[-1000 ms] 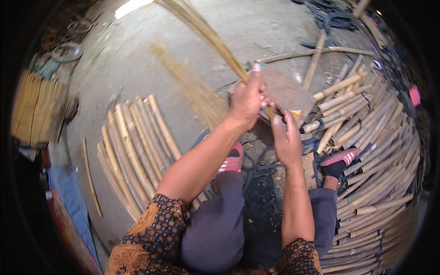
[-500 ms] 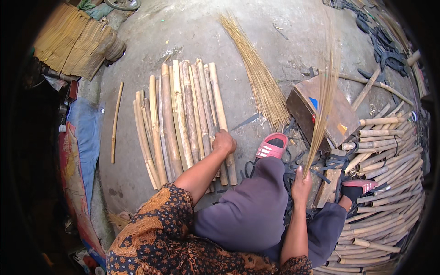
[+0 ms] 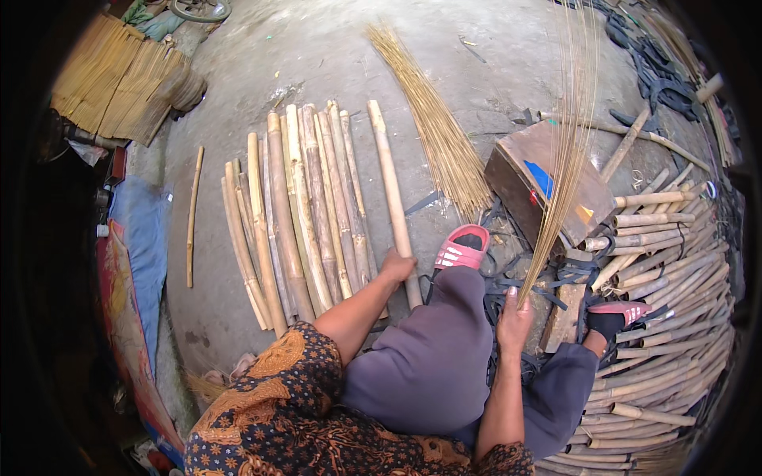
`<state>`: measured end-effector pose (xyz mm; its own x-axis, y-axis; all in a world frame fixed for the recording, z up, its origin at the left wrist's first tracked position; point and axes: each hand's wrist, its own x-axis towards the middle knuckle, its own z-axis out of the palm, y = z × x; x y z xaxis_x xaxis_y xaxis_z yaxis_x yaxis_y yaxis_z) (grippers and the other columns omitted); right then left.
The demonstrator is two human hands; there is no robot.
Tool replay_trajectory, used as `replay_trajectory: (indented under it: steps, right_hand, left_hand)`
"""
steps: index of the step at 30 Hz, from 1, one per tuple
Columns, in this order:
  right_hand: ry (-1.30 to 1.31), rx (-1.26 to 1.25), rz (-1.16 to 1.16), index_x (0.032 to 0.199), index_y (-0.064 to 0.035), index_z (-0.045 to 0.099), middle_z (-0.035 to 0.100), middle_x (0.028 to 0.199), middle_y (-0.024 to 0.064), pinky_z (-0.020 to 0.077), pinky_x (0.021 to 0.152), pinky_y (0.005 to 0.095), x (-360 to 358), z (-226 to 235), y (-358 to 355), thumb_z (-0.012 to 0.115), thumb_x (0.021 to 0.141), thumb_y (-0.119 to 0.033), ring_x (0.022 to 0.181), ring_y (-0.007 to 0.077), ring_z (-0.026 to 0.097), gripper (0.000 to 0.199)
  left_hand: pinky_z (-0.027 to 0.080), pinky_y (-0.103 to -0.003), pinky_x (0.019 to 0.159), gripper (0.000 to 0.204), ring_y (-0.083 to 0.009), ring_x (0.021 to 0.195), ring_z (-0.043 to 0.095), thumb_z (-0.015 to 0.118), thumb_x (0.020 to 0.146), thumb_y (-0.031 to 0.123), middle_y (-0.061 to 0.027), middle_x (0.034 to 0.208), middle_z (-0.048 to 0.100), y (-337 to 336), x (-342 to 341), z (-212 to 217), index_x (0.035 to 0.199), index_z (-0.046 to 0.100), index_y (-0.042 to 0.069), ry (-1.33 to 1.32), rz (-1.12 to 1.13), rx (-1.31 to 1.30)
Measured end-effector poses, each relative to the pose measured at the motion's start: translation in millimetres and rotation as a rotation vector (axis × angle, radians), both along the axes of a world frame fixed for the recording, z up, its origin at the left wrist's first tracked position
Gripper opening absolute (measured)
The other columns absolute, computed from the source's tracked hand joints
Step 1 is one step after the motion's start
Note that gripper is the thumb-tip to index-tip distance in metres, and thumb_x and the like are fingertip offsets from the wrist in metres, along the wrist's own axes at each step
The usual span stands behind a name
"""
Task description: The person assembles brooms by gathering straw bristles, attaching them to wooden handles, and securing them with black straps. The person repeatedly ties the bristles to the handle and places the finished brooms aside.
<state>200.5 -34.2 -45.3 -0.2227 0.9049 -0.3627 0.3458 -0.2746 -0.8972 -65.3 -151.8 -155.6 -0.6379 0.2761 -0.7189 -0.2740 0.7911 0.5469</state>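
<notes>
Gripping the near end of a long pale bamboo pole (image 3: 392, 202), the left hand (image 3: 397, 266) has its fingers curled over it where it lies on the grey concrete floor (image 3: 317, 55), just beside the row of thicker split bamboo lengths (image 3: 298, 210). That pole looks stiff and light, probably smooth-skinned and apt to roll, so a firm wrap close to the end seems the sound place to take it. The right hand (image 3: 514, 317) is closed round the base of a thin fan of yellow bamboo slivers (image 3: 565, 151) that stands upright over a brown wooden block (image 3: 544, 186); these look whippy and easily snapped, best held bunched at the foot. Another sheaf of slivers (image 3: 432, 119) lies on the floor beyond the pink sandal (image 3: 462, 247), and stacked bamboo sticks (image 3: 675, 317) ring the right side.
</notes>
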Motion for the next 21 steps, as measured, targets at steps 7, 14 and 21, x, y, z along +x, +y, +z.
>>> replay_trajectory:
  steps: [7,14,21]
  right_hand:
    - [0.01,-0.069,0.109,0.112,0.0014,0.072,0.067,0.091,0.0006,0.0491,0.078,0.0281,-8.3,23.8,1.7,0.068,0.105,-0.029,0.084,0.0088,0.058,0.031]
    - [0.027,-0.037,0.223,0.124,0.0007,0.072,0.06,0.084,-0.0066,0.0439,0.066,0.0229,-52.4,71.0,-5.8,0.082,0.093,-0.026,0.071,0.0042,0.049,0.042]
    - [0.211,0.053,-0.017,0.116,0.0014,0.073,0.065,0.078,-0.0044,0.045,0.059,0.0234,-47.3,70.6,-2.0,0.076,0.099,-0.02,0.067,0.0038,0.055,0.027]
  left_hand:
    - [0.051,-0.035,0.068,0.035,-0.0164,0.073,0.06,0.061,0.102,0.037,-0.0077,0.084,0.06,33.2,-31.4,47.8,0.113,0.057,0.003,-0.209,0.448,0.613]
    - [0.055,-0.037,0.077,0.045,-0.0175,0.083,0.059,0.065,0.105,0.048,-0.0057,0.097,0.06,112.2,16.4,101.8,0.122,0.05,0.008,-0.336,0.511,0.946]
    - [0.057,-0.043,0.092,0.045,-0.0214,0.102,0.063,0.07,0.103,0.03,-0.008,0.111,0.059,117.0,42.6,139.8,0.133,0.044,0.01,-0.757,0.395,1.092]
